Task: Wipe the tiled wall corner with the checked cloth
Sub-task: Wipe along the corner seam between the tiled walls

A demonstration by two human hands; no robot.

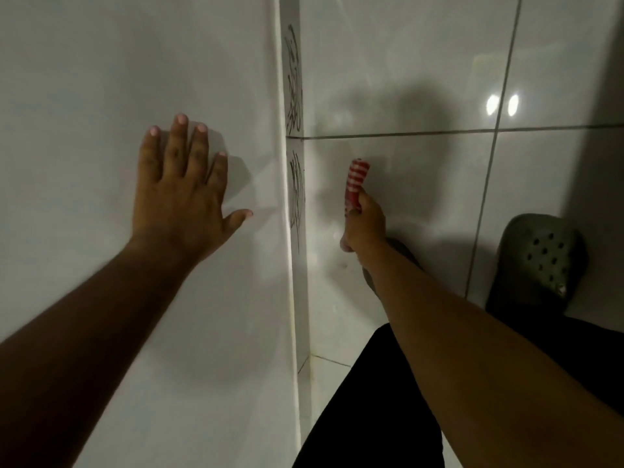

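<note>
The right hand (364,221) makes a closed grip around the checked cloth (356,182), which is rolled or bunched into a red-and-white wad that sticks up out of the top of the fist. The cloth is held just to the right of the wall corner (294,197), near the dark-patterned narrow tile strip there; whether it touches the tiles I cannot tell. The right forearm stretches straight out from the lower right, wrist level with the fist. The left hand (182,194) holds nothing: it lies flat and open against the white wall (84,96) left of the corner, fingers spread and pointing up, thumb out toward the corner, its arm extended from the lower left. Below the right arm are a dark-clothed leg (364,410) and a green perforated shoe (540,258) on the tiled floor (557,170).
</note>
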